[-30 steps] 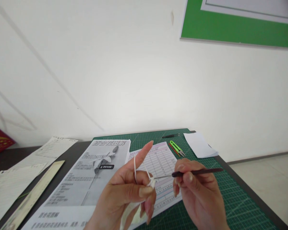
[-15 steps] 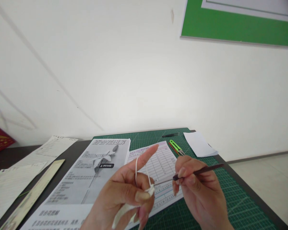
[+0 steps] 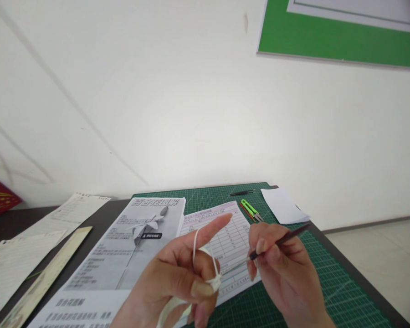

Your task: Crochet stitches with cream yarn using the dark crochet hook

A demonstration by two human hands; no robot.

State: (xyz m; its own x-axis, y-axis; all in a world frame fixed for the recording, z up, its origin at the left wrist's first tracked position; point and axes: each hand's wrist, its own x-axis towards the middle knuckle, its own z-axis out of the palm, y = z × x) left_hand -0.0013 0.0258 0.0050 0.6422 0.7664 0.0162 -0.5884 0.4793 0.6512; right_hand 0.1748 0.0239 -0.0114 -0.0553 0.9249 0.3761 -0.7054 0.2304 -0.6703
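Note:
White yarn (image 3: 216,281) is pinched between the thumb and fingers of my left hand (image 3: 181,273), with a strand looped over its raised index finger. A pale strip of the same white hangs below that hand. My right hand (image 3: 283,269) grips a crochet hook (image 3: 287,238) by its dark handle, the thin metal shaft pointing left. The hook's tip meets the yarn at my left fingertips. Both hands are above a printed form (image 3: 225,228) on the green cutting mat (image 3: 341,282).
Green thread snips (image 3: 251,209) and black tweezers (image 3: 242,193) lie on the mat. White paper (image 3: 282,206) rests at its right edge. To the left are a printed flower sheet (image 3: 99,259), a ruler (image 3: 51,278) and handwritten pages (image 3: 23,259). A white wall stands behind.
The hook has tilted, its handle end rising and its tip dropping slightly. My left index finger has shifted a little right and down, and the pinched yarn sits slightly lower.

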